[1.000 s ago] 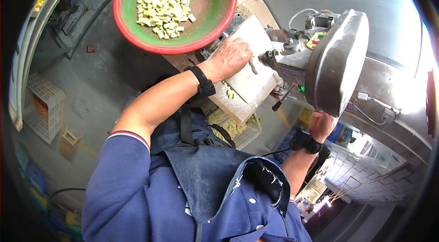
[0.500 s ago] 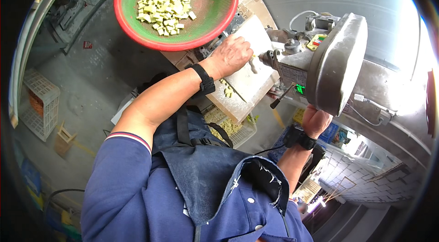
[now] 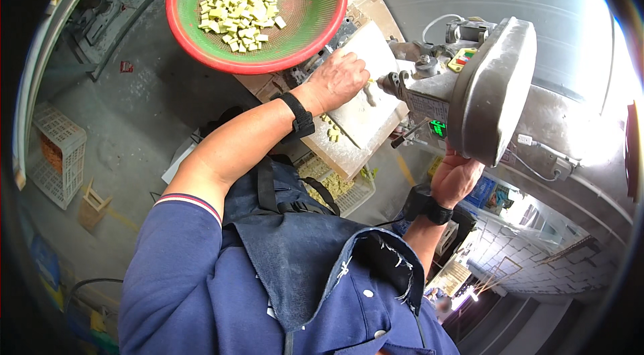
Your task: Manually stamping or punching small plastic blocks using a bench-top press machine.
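Observation:
My left hand (image 3: 341,78) rests on a pale, dusty board (image 3: 376,53) with its fingers pressed together beside the drill chuck (image 3: 394,84). What they pinch is hidden by the fingers. A few small light-green pieces (image 3: 333,132) lie on the board near my left wrist. At the lower side of the drill press's grey head cover (image 3: 500,90) is my right hand (image 3: 456,177), its fingers hidden behind the cover. A lever with a black knob (image 3: 397,143) sticks out below the drill head. Green figures glow on a small display (image 3: 437,128).
A red-rimmed green mesh basket (image 3: 300,63) holding many light-green blocks (image 3: 241,10) stands beyond my left hand. Below the board is a white crate (image 3: 359,199) of pale scraps. A plastic crate (image 3: 64,137) and a small wooden stool (image 3: 94,206) stand on the floor at left.
The black-knobbed lever has swung slightly up and to the left. My right hand has shifted a little left and turned, showing more palm. My left hand has barely moved.

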`<state>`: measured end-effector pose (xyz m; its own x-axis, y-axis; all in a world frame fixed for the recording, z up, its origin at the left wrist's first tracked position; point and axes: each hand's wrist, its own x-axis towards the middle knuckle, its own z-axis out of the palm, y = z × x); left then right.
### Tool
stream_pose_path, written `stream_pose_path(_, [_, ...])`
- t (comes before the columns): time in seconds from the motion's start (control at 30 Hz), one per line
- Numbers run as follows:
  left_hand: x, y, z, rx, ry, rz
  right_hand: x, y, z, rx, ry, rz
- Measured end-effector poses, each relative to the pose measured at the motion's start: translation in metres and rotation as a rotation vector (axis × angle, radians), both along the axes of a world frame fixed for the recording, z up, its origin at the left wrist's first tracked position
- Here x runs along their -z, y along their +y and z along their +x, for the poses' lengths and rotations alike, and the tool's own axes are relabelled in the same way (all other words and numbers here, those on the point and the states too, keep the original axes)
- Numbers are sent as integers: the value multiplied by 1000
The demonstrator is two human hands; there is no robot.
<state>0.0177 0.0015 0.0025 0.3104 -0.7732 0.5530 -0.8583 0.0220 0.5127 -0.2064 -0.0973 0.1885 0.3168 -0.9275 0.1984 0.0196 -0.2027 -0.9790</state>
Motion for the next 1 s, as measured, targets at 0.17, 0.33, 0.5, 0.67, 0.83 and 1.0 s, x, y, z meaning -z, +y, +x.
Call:
stream_pose_path(0.17, [0, 0, 1, 6, -6, 16, 7, 17, 5, 40, -10, -59])
stream_pose_path(0.33, [-3, 2, 1, 7, 8, 4, 20, 33, 3, 113, -16, -80])
stream_pose_path(0.5, [-1, 2, 1, 1, 0, -2, 34, 46, -1, 130, 26, -126])
stream_pose_path(0.67, [-2, 2, 2, -4, 0, -22, 41, 56, 0, 79, 86, -244])
stream_pose_path(0.83, [-3, 3, 3, -10, 8, -32, 48, 64, 0, 88, 119, -264])
stream_pose_path(1.0, [-1, 1, 1, -9, 10, -27, 50, 74, 7, 110, 134, -275])
